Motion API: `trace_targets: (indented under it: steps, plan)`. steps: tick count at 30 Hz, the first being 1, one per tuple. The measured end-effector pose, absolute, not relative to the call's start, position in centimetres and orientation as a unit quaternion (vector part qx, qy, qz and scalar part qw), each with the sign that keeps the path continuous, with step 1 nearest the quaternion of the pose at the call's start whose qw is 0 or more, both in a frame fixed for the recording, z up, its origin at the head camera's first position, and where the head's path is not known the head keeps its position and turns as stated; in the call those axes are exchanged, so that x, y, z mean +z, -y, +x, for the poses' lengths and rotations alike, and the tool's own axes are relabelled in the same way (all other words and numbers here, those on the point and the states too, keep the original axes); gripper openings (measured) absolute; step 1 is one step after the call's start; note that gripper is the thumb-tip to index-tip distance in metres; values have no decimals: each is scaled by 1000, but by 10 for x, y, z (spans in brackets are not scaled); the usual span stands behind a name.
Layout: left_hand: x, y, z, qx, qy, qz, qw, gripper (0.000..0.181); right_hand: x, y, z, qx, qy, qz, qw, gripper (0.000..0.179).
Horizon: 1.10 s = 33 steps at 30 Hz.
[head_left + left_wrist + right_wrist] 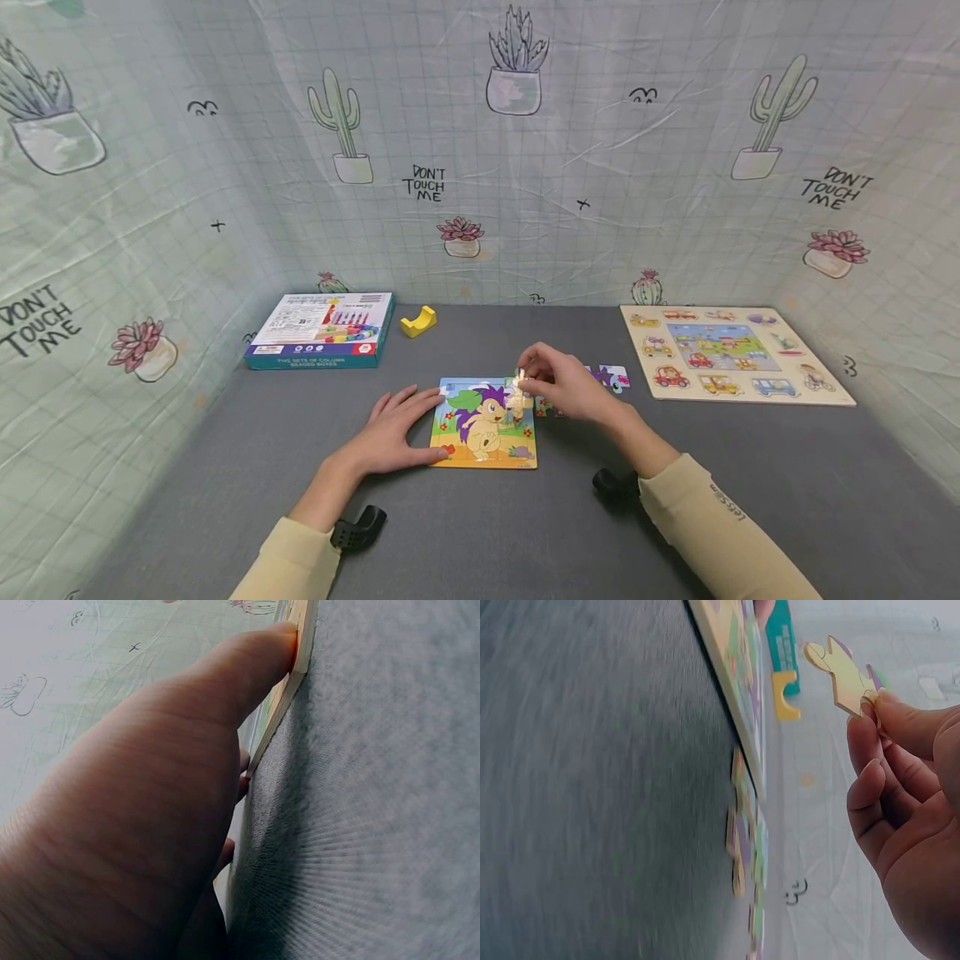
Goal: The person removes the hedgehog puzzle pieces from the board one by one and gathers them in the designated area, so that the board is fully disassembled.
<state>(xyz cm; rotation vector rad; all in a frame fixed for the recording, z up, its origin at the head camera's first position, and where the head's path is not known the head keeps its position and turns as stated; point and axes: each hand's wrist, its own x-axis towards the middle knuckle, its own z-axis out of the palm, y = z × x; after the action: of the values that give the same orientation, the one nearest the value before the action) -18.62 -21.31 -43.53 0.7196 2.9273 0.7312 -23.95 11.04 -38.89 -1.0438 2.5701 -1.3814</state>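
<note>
Right hand (564,385) grasps a puzzle piece (849,684), pinched between thumb and fingertips, over the two o'clock edge of the hedgehog puzzle board (487,463). Left hand (392,433) is grasping nothing; its fingers lie spread at the board's nine o'clock side, with the thumb against the edge near eight, probably steadying it.

The step in hand looks like handling one loose piece at the board; whether it is being set in or taken out, I cannot tell. If it is to be seated, the next move calls for turning its knobs to suit the neighbouring outlines, lowering it flat and pressing lightly, with the left hand bracing.

More loose pieces (617,376) lie on the desk (465,533) between two and three o'clock of the board, partly hidden by the right hand.

As for containers, a flat box (321,332) sits at ten o'clock and seems closed, so its contents are hidden. The vehicle board (831,395), well apart toward half past two, carries vehicle shapes around a central picture. A yellow curved block (417,322) stands at eleven o'clock.
</note>
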Motion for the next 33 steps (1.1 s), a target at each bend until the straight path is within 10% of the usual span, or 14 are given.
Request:
trace_targets:
  steps: [33]
  plan:
    - [-436,213,-186,228,-948,223,26,89,-402,-184,-257,-421,-863,-275,49,23]
